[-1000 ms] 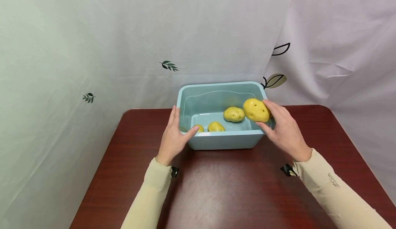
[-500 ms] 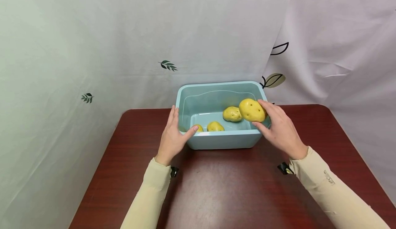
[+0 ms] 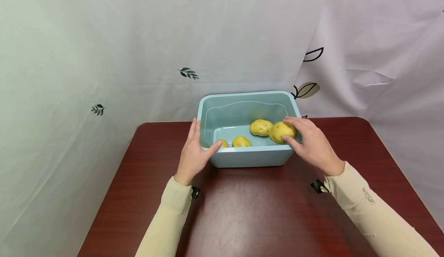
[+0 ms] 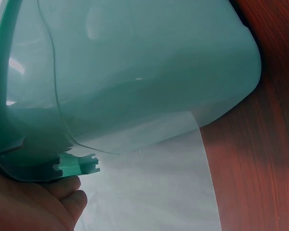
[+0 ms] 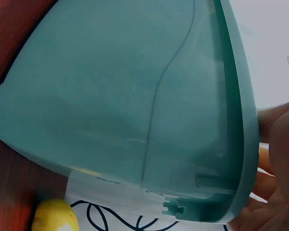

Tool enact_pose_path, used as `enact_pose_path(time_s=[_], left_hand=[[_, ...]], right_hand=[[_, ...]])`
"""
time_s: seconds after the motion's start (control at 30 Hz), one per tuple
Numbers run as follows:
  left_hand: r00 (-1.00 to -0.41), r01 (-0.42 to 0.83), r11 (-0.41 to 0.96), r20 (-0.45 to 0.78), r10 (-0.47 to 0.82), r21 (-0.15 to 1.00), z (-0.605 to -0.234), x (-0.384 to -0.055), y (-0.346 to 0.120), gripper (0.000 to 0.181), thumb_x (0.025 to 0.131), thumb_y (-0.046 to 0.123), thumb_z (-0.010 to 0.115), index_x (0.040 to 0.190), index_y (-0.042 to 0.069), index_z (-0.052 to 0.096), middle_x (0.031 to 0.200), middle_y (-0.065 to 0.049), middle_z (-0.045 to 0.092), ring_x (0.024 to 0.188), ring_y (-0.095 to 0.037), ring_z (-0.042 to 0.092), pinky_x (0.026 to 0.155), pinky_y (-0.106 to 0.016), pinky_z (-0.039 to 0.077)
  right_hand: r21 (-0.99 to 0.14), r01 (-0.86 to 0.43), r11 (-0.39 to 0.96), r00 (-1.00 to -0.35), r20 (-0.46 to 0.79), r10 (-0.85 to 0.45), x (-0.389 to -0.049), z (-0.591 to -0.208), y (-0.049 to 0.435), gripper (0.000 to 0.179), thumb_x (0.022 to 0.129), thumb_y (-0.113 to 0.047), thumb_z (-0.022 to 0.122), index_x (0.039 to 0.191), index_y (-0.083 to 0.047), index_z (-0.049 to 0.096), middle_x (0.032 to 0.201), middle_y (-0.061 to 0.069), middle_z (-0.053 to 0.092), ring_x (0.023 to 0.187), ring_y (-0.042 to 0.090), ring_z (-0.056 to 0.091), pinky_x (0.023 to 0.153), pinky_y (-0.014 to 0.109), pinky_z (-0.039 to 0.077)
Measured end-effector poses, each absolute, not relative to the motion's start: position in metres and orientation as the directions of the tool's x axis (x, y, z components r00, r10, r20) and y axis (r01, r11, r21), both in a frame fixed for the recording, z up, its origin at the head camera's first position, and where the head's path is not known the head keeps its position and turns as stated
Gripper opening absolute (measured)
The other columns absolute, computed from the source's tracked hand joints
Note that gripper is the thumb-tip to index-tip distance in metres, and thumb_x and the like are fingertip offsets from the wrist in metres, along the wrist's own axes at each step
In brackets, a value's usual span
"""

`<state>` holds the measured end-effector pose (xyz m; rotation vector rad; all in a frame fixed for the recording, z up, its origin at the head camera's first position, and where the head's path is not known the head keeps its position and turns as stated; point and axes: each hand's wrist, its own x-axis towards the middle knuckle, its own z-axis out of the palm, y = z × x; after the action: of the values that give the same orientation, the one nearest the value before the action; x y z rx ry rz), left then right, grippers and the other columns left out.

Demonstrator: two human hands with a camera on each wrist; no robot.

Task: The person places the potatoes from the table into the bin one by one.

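In the head view, a pale blue plastic bin [image 3: 253, 157] stands at the back of the table. My left hand [image 3: 194, 157] rests against its front left corner, fingers fairly straight along the left side and thumb over the front rim. My right hand [image 3: 313, 145] hovers over the right end, fingers and thumb spread beside a yellow potato [image 3: 279, 132] low in the bin. Whether they still touch it is hard to tell. Beside it lies another potato [image 3: 261, 127]. Two more, a middle potato [image 3: 241, 141] and a left potato [image 3: 222, 143], are partly hidden by the front wall.
The right wrist view shows a further potato [image 5: 55, 216] on the table outside the bin, out of sight in the head view. The dark red table [image 3: 243, 210] ends at a pale cloth backdrop [image 3: 243, 37] with leaf prints.
My right hand has moved left and slightly down over the bin. The potato it held has dropped lower, beside another. The left hand and bin have stayed in place.
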<state>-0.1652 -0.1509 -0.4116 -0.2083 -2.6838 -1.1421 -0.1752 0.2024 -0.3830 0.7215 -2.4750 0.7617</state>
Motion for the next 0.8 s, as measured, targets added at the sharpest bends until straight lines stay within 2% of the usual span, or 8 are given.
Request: enact_pose_path(time_s=[0.13, 0.5, 0.8], left_hand=[[-0.966, 0.214, 0.687, 0.254, 0.044, 0.694, -0.413, -0.166, -0.151, 0.104, 0.088, 0.067, 0.064, 0.161, 0.007, 0.02, 0.168, 0.003, 0.007, 0.149, -0.025, 0.028, 0.111, -0.053, 0.035], [-0.964, 0.219, 0.688, 0.264, 0.04, 0.692, -0.413, -0.166, -0.151, 0.104, 0.088, 0.066, 0.065, 0.16, 0.006, 0.021, 0.168, 0.001, 0.008, 0.149, -0.025, 0.027, 0.112, -0.052, 0.034], [-0.965, 0.212, 0.683, 0.259, 0.035, 0.699, -0.414, -0.165, -0.15, 0.105, 0.087, 0.068, 0.064, 0.161, 0.007, 0.021, 0.168, 0.002, 0.008, 0.149, -0.026, 0.027, 0.112, -0.053, 0.033]], right_hand=[[-0.377, -0.59, 0.713, -0.761, 0.555, -0.336, -0.175, -0.385, 0.202, 0.038, 0.085, 0.001, 0.075, 0.122, 0.001, 0.067, 0.123, 0.016, 0.066, 0.117, 0.034, 0.058, 0.099, 0.053, 0.043], [-0.387, -0.574, 0.722, -0.761, 0.577, -0.296, -0.173, -0.38, 0.205, 0.037, 0.085, 0.0, 0.076, 0.121, -0.001, 0.069, 0.127, 0.015, 0.065, 0.119, 0.035, 0.056, 0.103, 0.053, 0.04], [-0.384, -0.547, 0.744, -0.766, 0.589, -0.259, -0.173, -0.382, 0.215, 0.038, 0.084, 0.001, 0.076, 0.121, 0.002, 0.068, 0.127, 0.015, 0.064, 0.121, 0.035, 0.055, 0.098, 0.052, 0.042]])
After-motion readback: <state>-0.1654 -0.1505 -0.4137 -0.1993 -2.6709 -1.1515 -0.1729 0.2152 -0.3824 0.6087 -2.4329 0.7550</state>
